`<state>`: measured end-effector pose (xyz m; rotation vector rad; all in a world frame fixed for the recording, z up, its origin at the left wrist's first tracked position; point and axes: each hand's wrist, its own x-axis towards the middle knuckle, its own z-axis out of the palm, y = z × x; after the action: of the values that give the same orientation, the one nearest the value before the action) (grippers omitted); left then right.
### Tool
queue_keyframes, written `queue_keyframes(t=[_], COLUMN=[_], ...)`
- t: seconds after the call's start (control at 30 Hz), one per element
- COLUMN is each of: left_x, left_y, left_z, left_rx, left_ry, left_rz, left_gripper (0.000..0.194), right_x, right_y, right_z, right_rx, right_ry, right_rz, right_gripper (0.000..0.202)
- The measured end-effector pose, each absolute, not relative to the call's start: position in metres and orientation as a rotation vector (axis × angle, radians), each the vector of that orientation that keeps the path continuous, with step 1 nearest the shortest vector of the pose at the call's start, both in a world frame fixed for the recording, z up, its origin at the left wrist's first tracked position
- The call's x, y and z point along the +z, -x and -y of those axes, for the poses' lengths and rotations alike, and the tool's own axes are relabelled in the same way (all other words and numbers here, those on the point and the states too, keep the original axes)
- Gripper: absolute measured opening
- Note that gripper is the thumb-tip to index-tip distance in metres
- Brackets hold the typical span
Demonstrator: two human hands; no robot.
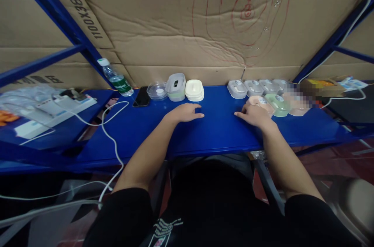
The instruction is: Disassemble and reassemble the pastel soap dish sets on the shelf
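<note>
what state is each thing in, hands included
water bottle: capped
phone: lying flat, screen dark
clear container: looks open
grey container: top looks open
cream pieces: stacked
back-row grey containers: look shut
green container: looks shut
peach container: partly hidden by the right hand
left hand: open, holding nothing
right hand: thumb out, fingers partly hidden; grip unclear

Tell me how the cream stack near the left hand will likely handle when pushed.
The cream stack looks like molded plastic, so it is probably light and fairly stiff. Its layered edges suggest separate pieces, which might slide apart if only the top is pushed. Being low and squarish, it seems unlikely to roll.
</note>
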<state>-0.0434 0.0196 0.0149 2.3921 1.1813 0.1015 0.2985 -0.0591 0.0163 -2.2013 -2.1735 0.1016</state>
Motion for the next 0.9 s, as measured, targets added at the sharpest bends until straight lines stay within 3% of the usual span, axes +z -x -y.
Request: queue_keyframes(t=[0.23,0.43,0.67,0.9], left_x=[0.016,0.015,0.005,-0.013], left_y=[0.043,0.042,0.045,0.044], left_z=[-0.019,-0.021,-0.028,-0.045], left_rx=[0.115,0.133,0.385,0.625], left_ry=[-2.350,-2.409,-2.456,-2.366], left_rz=[-1.193,-1.195,-1.348,-1.449], left_gripper=[0.079,0.077,0.060,0.077], right_x=[0.017,0.037,0.020,-0.011], right_y=[-0.295,-0.253,-0.175,-0.169], right_z=[0.048,0.038,-0.015,-0.016], right_rx=[0.158,0.407,0.218,0.163], right_ry=[2.177,1.833,1.675,1.563], right_rz=[2.175,2.357,2.382,2.379], right_gripper=[0.054,0.052,0.057,0.058])
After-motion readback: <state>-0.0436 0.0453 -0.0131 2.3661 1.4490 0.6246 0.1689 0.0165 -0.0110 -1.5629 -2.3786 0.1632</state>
